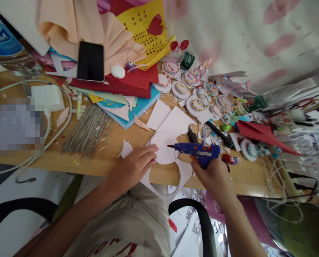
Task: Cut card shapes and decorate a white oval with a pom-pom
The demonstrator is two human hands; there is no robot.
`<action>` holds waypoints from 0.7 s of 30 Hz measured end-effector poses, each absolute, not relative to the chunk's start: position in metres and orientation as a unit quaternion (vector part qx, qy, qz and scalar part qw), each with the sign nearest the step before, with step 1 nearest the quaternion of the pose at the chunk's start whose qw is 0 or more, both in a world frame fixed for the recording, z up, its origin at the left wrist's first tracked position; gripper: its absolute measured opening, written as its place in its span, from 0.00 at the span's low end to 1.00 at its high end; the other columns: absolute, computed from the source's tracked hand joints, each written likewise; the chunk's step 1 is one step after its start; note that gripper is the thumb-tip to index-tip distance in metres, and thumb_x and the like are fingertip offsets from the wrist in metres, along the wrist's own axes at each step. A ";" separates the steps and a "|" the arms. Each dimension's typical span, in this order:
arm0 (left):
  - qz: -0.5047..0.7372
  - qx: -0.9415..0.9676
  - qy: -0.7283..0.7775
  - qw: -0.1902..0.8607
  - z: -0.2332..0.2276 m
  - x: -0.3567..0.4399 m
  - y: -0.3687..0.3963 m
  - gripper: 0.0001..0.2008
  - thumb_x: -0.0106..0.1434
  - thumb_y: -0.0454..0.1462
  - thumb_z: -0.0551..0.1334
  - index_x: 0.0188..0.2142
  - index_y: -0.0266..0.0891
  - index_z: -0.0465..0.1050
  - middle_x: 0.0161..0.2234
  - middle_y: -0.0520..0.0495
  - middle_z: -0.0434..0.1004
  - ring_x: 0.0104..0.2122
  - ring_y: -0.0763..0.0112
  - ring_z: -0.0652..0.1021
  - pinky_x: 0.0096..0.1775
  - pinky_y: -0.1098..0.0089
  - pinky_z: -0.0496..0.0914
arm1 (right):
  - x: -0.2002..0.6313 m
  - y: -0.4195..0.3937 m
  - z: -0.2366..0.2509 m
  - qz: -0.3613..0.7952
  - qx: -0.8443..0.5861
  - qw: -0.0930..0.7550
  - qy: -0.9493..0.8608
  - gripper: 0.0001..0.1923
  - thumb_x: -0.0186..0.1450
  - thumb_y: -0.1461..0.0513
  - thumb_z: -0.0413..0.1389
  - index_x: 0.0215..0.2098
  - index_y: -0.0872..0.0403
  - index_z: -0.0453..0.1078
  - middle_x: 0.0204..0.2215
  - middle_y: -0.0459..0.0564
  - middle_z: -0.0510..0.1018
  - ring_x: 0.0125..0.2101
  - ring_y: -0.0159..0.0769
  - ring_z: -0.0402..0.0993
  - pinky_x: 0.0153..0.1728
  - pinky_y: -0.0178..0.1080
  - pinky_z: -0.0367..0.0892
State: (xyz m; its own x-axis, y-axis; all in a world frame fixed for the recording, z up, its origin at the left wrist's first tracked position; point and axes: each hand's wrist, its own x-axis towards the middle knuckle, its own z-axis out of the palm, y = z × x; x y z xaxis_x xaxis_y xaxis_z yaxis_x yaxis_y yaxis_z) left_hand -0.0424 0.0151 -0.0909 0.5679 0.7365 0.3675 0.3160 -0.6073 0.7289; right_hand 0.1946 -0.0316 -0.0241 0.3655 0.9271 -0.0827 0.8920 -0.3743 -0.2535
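Wires (87, 130) sit in a loose pile on my left, then the white disc (163, 148) right in front of me: cut out round, but bare as far as I can see. Back and to the right there's a whole bunch of decorated discs (179, 94) with colourful rings on top, and those look done or close to it, so I'd call this one barely started.

As for fingers: my left hand (142, 160) lies nearly flat, fingers close together on the disc's left edge, not pinching anything. My right hand (215, 175) is wrapped round a blue glue gun (195, 149), nozzle aimed left over the disc; can't tell if it's touching.
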 end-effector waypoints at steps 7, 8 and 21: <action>0.336 0.831 0.317 0.310 -0.090 -0.042 0.015 0.08 0.70 0.31 0.54 0.44 0.38 0.70 0.52 0.43 0.75 0.56 0.66 0.73 0.59 0.60 0.69 | 0.196 -0.032 -0.025 0.112 -0.827 0.075 -0.545 0.11 0.55 0.55 0.52 0.20 0.47 0.55 0.14 0.48 0.66 0.22 0.45 0.71 0.22 0.39 0.57; 0.336 0.831 0.318 0.311 -0.090 -0.042 0.015 0.08 0.70 0.31 0.54 0.44 0.38 0.70 0.52 0.43 0.75 0.56 0.66 0.73 0.59 0.60 0.69 | 0.196 -0.032 -0.026 0.111 -0.829 0.074 -0.543 0.11 0.55 0.55 0.52 0.20 0.47 0.55 0.14 0.48 0.65 0.22 0.45 0.71 0.22 0.39 0.57; 0.342 0.825 0.317 0.318 -0.089 -0.043 0.015 0.09 0.70 0.32 0.53 0.44 0.39 0.71 0.52 0.43 0.75 0.55 0.66 0.74 0.59 0.61 0.69 | 0.196 -0.030 -0.024 0.126 -0.820 0.066 -0.554 0.11 0.57 0.53 0.49 0.24 0.50 0.64 0.18 0.53 0.72 0.23 0.46 0.73 0.25 0.42 0.61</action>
State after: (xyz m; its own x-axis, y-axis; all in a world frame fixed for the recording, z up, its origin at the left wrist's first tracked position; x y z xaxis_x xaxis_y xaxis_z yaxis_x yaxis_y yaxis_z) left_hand -0.0428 0.0151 -0.0891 0.5644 0.7413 0.3633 0.3064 -0.5967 0.7417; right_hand 0.1964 -0.0295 -0.0238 0.3534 0.9258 -0.1344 0.8925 -0.3767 -0.2483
